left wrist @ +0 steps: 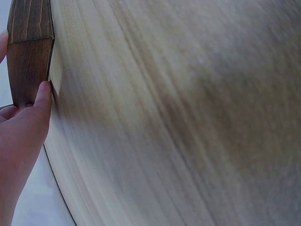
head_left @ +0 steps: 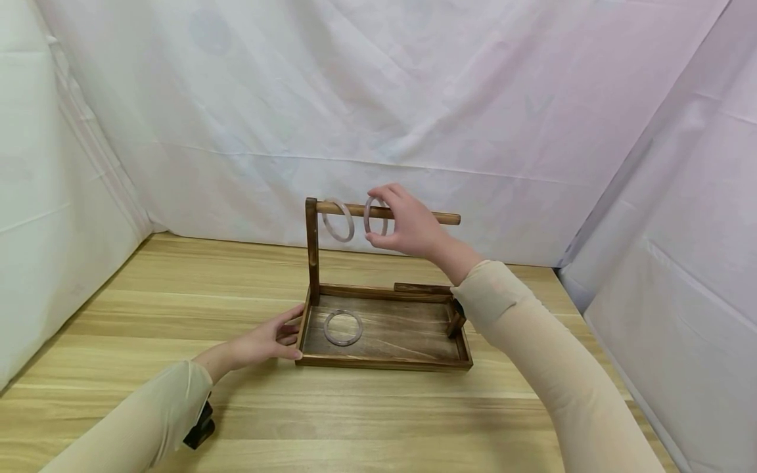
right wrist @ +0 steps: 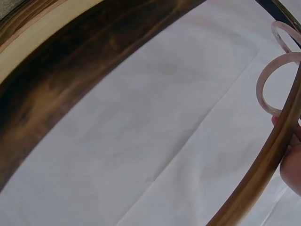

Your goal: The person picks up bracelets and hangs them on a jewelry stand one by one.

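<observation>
In the head view a brown wooden bangle stand has a tray (head_left: pixel 390 362), an upright post (head_left: pixel 313 256) and a horizontal rod (head_left: pixel 446 218). My right hand (head_left: pixel 414 223) pinches a pale pinkish bangle (head_left: pixel 367 217) between thumb and fingers, with the rod passing through its ring. A second bangle (head_left: pixel 350 226) hangs on the rod nearer the post. Inside the tray, at its left, lies a third bangle (head_left: pixel 343 343). My left hand (head_left: pixel 263 341) rests against the tray's left end, fingers extended, thumb at the front corner; the left wrist view shows a fingertip touching the dark wood (left wrist: pixel 29 66).
A short wooden bar (head_left: pixel 422 288) lies along the tray's back right rim, and a small wooden piece (head_left: pixel 455 323) stands at its right end, partly behind my right sleeve. White cloth (head_left: pixel 355 118) encloses the light wooden table (head_left: pixel 355 420) at the back and sides.
</observation>
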A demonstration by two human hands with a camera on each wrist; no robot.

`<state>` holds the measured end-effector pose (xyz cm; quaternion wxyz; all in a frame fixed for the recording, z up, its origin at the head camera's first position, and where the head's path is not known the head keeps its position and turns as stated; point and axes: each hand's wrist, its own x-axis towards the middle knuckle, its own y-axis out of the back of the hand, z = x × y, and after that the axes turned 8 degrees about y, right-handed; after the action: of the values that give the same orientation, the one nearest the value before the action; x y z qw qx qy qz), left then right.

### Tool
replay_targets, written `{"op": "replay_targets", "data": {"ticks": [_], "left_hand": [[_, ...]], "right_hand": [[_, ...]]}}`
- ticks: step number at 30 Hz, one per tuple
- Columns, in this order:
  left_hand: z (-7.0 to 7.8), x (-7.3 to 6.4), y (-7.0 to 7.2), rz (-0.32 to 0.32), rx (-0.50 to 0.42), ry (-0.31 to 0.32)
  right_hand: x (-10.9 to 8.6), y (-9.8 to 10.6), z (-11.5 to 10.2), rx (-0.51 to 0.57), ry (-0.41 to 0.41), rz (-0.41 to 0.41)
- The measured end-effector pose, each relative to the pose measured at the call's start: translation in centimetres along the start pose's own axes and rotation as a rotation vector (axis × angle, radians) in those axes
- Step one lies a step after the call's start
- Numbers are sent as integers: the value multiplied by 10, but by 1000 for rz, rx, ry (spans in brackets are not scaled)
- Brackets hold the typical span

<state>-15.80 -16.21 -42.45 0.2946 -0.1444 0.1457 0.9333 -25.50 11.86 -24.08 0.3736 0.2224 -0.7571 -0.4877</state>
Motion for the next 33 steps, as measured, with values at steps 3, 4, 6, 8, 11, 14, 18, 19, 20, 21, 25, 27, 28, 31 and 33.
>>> {"op": "replay_targets", "data": {"ticks": [3,4,6,8,11,14,18,19,20,21,25,27,28,31,33], "left_hand": [[0,0,0,-1,0,0],[0,0,0,0,1,0],[0,-1,0,3,-8,6],[0,-1,0,6,-7,7],[0,-1,0,8,-9,10],[0,-2,0,7,-11,10],[0,-1,0,7,-10,10],[0,-1,0,8,-10,12],[0,0,0,9,-8,14],[-1,0,0,9,-5,16],[0,3,-1,7,4,18],[1,4,-1,7,9,16],[1,4,-1,8,12,16],[1,4,-1,12,13,17],[1,4,0,12,13,16]], "right_hand": [[1,-1,0,-37,29,-6],[1,-1,0,-48,37,-7],[1,-1,-1,-82,55,-18],[0,-2,-1,-121,73,-27],[0,-3,-2,-174,101,-32],[0,-4,-4,-200,115,-33],[1,-4,-5,-218,106,-55],[1,-4,-5,-222,102,-62],[0,-3,-5,-222,96,-68],[0,-3,-6,-223,92,-70],[-4,-3,-5,-241,97,-47],[-7,-3,-5,-256,114,-14],[-9,-3,-5,-260,124,4],[-14,-2,-7,-252,154,52],[-18,-1,-9,-234,174,72]]}}
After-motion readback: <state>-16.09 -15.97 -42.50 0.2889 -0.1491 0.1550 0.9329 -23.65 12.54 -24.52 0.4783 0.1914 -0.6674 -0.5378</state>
